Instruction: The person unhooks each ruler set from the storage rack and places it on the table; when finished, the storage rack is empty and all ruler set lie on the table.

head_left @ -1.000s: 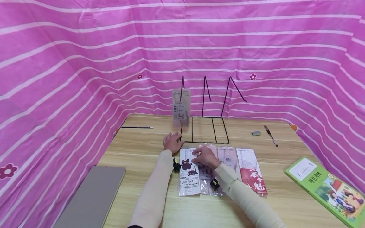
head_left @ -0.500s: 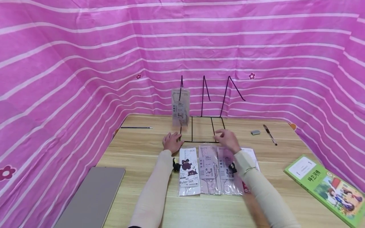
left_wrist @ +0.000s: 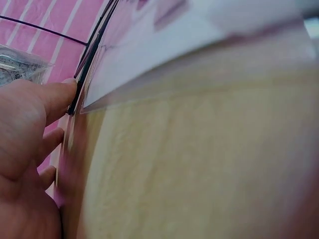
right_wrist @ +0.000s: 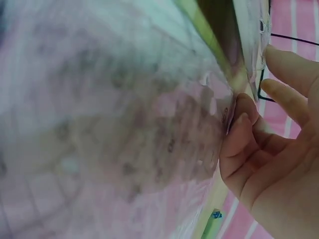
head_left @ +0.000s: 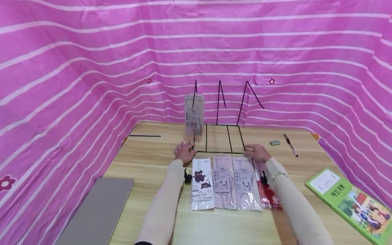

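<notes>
Four ruler packs lie side by side on the wooden table (head_left: 147, 163): a cat-print ruler set (head_left: 202, 185), two clear 20 cm packs (head_left: 224, 183) (head_left: 246, 183) and a red pack (head_left: 271, 197). A fifth pack (head_left: 194, 115) hangs on the left hook of a black wire rack (head_left: 225, 139). My left hand (head_left: 185, 152) lies flat on the table, and one of its fingertips (left_wrist: 62, 92) touches the rack's wire base (left_wrist: 87, 74). My right hand (head_left: 258, 152) rests at the top of the red pack, fingers relaxed. Its thumb (right_wrist: 241, 124) touches a pack's plastic edge (right_wrist: 219, 99).
A grey board (head_left: 95, 214) lies at the front left and a green picture book (head_left: 352, 200) at the front right. A pen (head_left: 290, 145) and a grey eraser (head_left: 275, 143) sit right of the rack, a thin dark stick (head_left: 146, 136) to its left. Pink striped cloth walls the table in.
My right hand has left the second pack and swept right, past the rack's front, to the top of the red pack. The left hand has stayed put.
</notes>
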Motion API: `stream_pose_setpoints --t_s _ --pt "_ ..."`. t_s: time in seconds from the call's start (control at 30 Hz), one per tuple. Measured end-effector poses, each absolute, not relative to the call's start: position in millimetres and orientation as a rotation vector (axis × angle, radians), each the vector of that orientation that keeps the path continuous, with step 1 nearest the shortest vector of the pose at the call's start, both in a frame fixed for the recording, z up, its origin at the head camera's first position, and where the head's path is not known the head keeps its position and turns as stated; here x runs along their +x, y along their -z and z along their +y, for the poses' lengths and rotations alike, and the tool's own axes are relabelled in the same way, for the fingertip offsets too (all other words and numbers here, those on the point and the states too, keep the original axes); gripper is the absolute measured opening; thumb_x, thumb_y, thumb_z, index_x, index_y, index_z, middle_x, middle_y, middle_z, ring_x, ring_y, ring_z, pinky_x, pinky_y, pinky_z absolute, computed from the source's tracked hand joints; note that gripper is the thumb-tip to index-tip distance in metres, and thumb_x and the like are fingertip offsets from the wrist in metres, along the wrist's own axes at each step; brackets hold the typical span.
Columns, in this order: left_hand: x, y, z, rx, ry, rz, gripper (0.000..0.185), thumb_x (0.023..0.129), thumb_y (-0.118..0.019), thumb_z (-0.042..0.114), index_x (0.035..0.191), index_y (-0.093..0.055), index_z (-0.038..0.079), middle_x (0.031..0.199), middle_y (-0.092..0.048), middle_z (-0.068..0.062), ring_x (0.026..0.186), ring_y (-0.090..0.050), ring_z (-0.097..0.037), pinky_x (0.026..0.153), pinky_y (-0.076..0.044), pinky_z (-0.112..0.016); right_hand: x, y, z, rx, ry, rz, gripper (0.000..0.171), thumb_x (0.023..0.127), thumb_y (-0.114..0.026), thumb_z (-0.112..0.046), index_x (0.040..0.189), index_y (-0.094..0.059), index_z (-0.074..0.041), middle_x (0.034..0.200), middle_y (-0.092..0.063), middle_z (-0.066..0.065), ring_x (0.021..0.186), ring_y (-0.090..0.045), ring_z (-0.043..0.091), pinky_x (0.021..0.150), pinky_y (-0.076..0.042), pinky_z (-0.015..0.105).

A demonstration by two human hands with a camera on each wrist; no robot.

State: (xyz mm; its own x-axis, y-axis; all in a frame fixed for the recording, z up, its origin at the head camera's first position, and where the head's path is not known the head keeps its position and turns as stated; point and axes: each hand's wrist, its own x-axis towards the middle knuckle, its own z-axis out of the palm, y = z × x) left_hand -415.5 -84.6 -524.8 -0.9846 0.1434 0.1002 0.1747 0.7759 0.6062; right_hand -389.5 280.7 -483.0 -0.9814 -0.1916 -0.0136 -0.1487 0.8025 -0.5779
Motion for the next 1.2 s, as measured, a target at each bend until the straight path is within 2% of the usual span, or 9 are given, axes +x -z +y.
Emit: stream_pose_setpoints --t_s 0.13,0.27,0.33,0.4,0.5,0.6,0.73,0.93,1.2 --pt "-416 522 -87 -0.265 1.02 -2.924 0.05 0.1 -0.057 0.034 0.147 -0.053 0.017 0.161 -0.038 -0.009 0.152 -0.017 -0.04 0.123 -0.003 -0.058 -393 484 278 -0.31 0.868 2.946 0.05 0.097 -0.067 -0.021 0.137 -0.056 0.005 0.129 -0.06 0.035 0.106 -0.066 0.042 0.092 -0.053 0.054" --pt "-415 520 -90 -0.282 1.1 -2.912 0.05 0.101 -0.056 0.033 0.148 -0.051 0.014 0.159 -0.04 -0.009 0.152 -0.019 -0.039 0.123 -0.003 -0.057 -395 486 279 -0.288 0.846 2.956 0.052 0.095 -0.069 -0.022 0.138 -0.055 0.005 0.124 -0.062 0.036 0.096 -0.067 0.036 0.09 -0.053 0.053" --pt "-415 517 -92 -0.266 1.169 -2.865 0.05 0.101 -0.058 0.032 0.147 -0.052 0.013 0.155 -0.047 -0.01 0.149 -0.029 -0.039 0.123 -0.009 -0.057 -396 488 280 -0.257 0.853 2.947 0.054 0.095 -0.069 -0.023 0.14 -0.054 0.003 0.123 -0.062 0.037 0.094 -0.065 0.035 0.091 -0.053 0.053" --pt "-416 511 -94 -0.223 1.304 -2.804 0.048 0.101 -0.06 0.03 0.146 -0.053 0.014 0.148 -0.054 -0.011 0.139 -0.045 -0.037 0.12 -0.024 -0.056 -397 489 280 -0.227 0.865 2.932 0.055 0.095 -0.069 -0.025 0.141 -0.054 0.001 0.128 -0.059 0.036 0.102 -0.065 0.038 0.095 -0.051 0.054" --pt "-420 496 -97 -0.144 1.528 -2.677 0.047 0.1 -0.06 0.031 0.145 -0.055 0.019 0.14 -0.061 -0.01 0.117 -0.062 -0.035 0.105 -0.045 -0.055 -397 490 281 -0.186 0.886 2.907 0.056 0.095 -0.069 -0.027 0.143 -0.054 -0.002 0.137 -0.052 0.035 0.118 -0.059 0.045 0.103 -0.046 0.057" --pt "-423 473 -101 -0.125 1.662 -2.532 0.045 0.101 -0.059 0.031 0.145 -0.055 0.021 0.142 -0.059 -0.009 0.12 -0.06 -0.033 0.103 -0.048 -0.055 -397 490 280 -0.176 0.892 2.897 0.056 0.095 -0.069 -0.028 0.142 -0.054 -0.002 0.141 -0.049 0.035 0.122 -0.056 0.047 0.105 -0.044 0.058" --pt "-426 440 -105 -0.19 1.614 -2.379 0.045 0.1 -0.061 0.027 0.143 -0.056 0.02 0.148 -0.053 -0.008 0.138 -0.044 -0.032 0.114 -0.035 -0.057 -397 489 278 -0.191 0.88 2.916 0.054 0.095 -0.069 -0.027 0.141 -0.055 -0.001 0.138 -0.05 0.036 0.113 -0.06 0.045 0.102 -0.046 0.058" --pt "-429 405 -110 -0.272 1.571 -2.258 0.044 0.097 -0.066 0.023 0.14 -0.059 0.023 0.147 -0.049 -0.004 0.138 -0.035 -0.028 0.116 -0.031 -0.056 -396 488 277 -0.167 0.908 2.899 0.054 0.095 -0.069 -0.028 0.142 -0.055 -0.004 0.139 -0.05 0.036 0.12 -0.057 0.049 0.102 -0.046 0.058" --pt "-436 388 -112 -0.366 1.673 -2.247 0.048 0.095 -0.068 0.018 0.142 -0.058 0.025 0.148 -0.048 -0.007 0.131 -0.045 -0.033 0.104 -0.048 -0.051 -396 490 278 -0.127 0.925 2.881 0.055 0.096 -0.069 -0.028 0.143 -0.054 -0.006 0.142 -0.048 0.035 0.12 -0.057 0.047 0.102 -0.046 0.058"
